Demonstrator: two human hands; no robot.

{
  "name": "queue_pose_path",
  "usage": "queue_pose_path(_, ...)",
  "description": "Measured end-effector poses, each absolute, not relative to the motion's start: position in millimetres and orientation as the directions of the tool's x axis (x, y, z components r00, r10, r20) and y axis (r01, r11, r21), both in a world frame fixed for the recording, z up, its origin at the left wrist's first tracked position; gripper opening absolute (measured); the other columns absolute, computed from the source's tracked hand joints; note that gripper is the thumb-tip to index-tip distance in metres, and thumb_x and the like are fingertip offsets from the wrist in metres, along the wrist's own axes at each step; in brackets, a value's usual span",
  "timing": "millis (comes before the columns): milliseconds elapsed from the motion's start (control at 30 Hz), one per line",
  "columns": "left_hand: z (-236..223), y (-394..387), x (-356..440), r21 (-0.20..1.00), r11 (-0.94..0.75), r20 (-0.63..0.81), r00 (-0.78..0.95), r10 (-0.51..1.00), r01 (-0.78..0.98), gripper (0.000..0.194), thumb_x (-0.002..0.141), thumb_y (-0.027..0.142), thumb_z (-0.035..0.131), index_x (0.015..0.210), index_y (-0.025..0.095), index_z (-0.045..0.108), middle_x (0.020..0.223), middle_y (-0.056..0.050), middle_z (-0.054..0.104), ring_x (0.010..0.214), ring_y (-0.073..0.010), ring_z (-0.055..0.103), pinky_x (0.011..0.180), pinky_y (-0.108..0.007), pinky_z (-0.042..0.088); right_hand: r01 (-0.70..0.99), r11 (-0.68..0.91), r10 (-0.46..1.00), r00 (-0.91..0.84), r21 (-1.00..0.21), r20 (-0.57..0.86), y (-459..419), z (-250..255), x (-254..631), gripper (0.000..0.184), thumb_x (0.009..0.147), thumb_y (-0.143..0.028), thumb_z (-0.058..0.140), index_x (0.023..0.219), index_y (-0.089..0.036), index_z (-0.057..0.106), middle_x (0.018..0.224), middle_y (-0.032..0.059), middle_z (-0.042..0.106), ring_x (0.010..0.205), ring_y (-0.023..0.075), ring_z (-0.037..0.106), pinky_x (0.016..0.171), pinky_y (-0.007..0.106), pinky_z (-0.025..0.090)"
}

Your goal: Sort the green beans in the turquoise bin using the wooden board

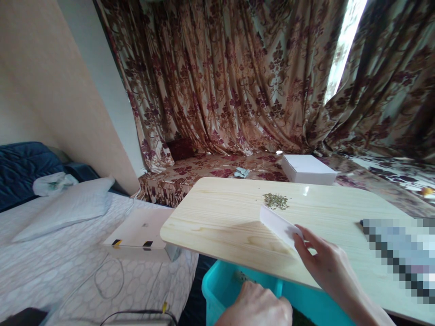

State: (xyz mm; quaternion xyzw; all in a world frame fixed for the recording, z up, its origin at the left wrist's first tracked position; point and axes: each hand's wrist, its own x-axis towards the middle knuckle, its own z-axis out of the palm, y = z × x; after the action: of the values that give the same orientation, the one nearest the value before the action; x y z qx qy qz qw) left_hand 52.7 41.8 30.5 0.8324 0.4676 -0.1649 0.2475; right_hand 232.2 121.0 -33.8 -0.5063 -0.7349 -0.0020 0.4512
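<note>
My right hand [328,262] pinches one end of a stiff white card [277,226] between thumb and fingers. The card stands on its long edge on the light wooden table [217,213], slanting away to the left. Just beyond its far end lies a loose, flat patch of small greenish bits [276,201], like seeds or dried herb. Below the table's near edge, my left hand [254,305] is closed in front of a turquoise plastic bin [217,283]. Its fingertips point down out of sight, so what they grip, if anything, is hidden.
A blurred-out flat object [401,253] lies on the table's right side. Behind the table sits a white box [307,168] on a patterned cover. To the left, a bed [78,271] holds another white box [139,231], a pillow [74,203] and cables. Patterned curtains [238,77] hang behind.
</note>
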Motion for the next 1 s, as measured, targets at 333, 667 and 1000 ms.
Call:
queue_pose_path(333, 31, 42, 51, 0.298, -0.423, -0.489, 0.518, 0.702, 0.855, 0.04, 0.093, 0.009, 0.042, 0.118, 0.0, 0.072, 0.106, -0.028, 0.073, 0.104, -0.0391, 0.067, 0.081, -0.041, 0.044, 0.715, 0.542, 0.735, -0.149, -0.442, 0.661, 125, -48, 231, 0.03, 0.096, -0.04, 0.052, 0.1, -0.026, 0.079, 0.071, 0.0004, 0.082, 0.047, 0.019, 0.074, 0.049, 0.025, 0.058)
queue_pose_path(667, -2, 46, 43, 0.304, -0.466, -0.363, 0.554, 0.749, 0.831, 0.034, 0.086, 0.014, 0.049, 0.108, 0.01, 0.075, 0.094, -0.022, 0.076, 0.093, -0.0361, 0.07, 0.076, -0.041, 0.049, 0.536, 0.701, 0.696, -0.368, -0.47, 0.617, 111, -40, 207, 0.034, 0.102, -0.031, 0.047, 0.104, -0.025, 0.08, 0.093, 0.0077, 0.085, 0.079, 0.0213, 0.082, 0.066, 0.025, 0.063)
queue_pose_path(1000, -1, 36, 32, 0.243, -0.442, -0.427, 0.505, 0.751, 0.863, 0.04, 0.095, 0.016, 0.042, 0.121, 0.008, 0.072, 0.106, -0.023, 0.075, 0.099, -0.0372, 0.071, 0.084, -0.045, 0.053, 0.49, 0.69, 0.72, -0.382, -0.533, 0.58, 81, -34, 217, 0.032, 0.102, -0.034, 0.048, 0.102, -0.026, 0.079, 0.087, 0.0046, 0.084, 0.072, 0.0181, 0.08, 0.065, 0.023, 0.063)
